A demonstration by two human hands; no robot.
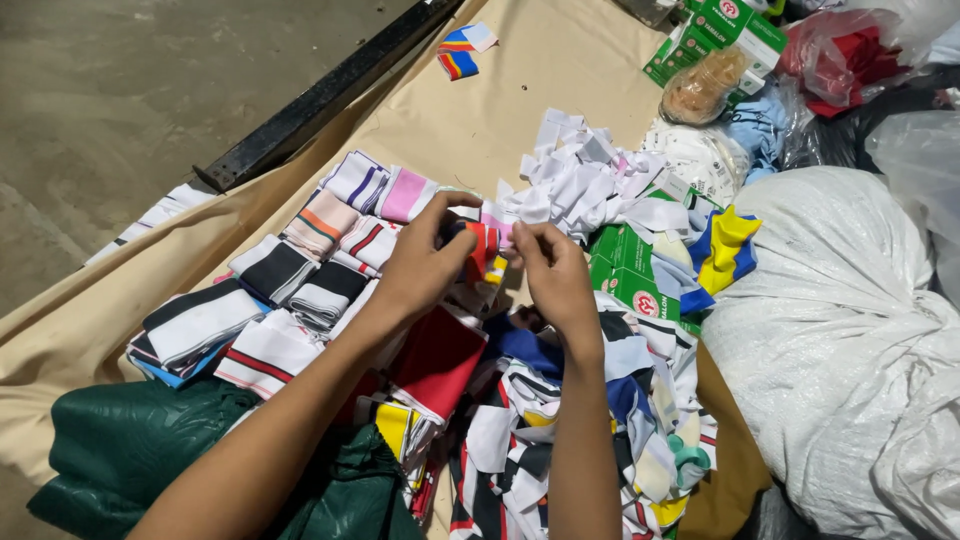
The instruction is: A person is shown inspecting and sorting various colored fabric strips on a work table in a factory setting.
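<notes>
My left hand and right hand meet over the tan cloth, both grips pinched shut on a small folded striped strip of red, orange and dark bands held between the fingertips. Folded striped pieces lie in rows just left of my left hand, a heap of white strips lies just beyond the strip. A loose pile of coloured pieces sits under my forearms, with a green box near my right hand.
</notes>
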